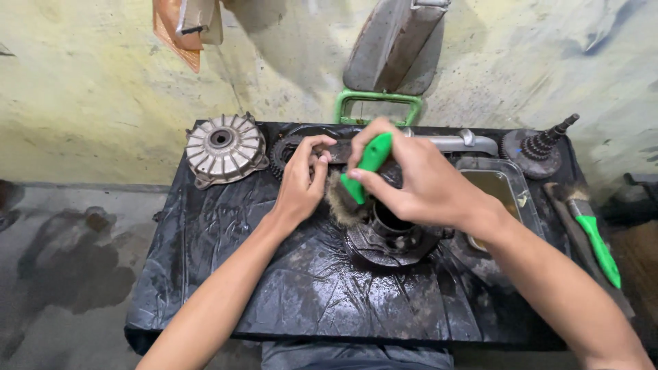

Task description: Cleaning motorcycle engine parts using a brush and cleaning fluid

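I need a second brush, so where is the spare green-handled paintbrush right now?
The spare green-handled paintbrush lies at the table's right edge, beside the clear plastic tray.

Two green-handled brushes (367, 164) (595, 236), two finned metal hubs (225, 148) (391, 236), one gear shaft (541, 147), one plastic tray (504, 185).

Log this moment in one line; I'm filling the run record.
right hand: grips green-handled brush | left hand: on dark metal part | bristles by round hub | second brush lies right

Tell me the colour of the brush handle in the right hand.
Bright green brush handle, gripped by the right hand; head view.
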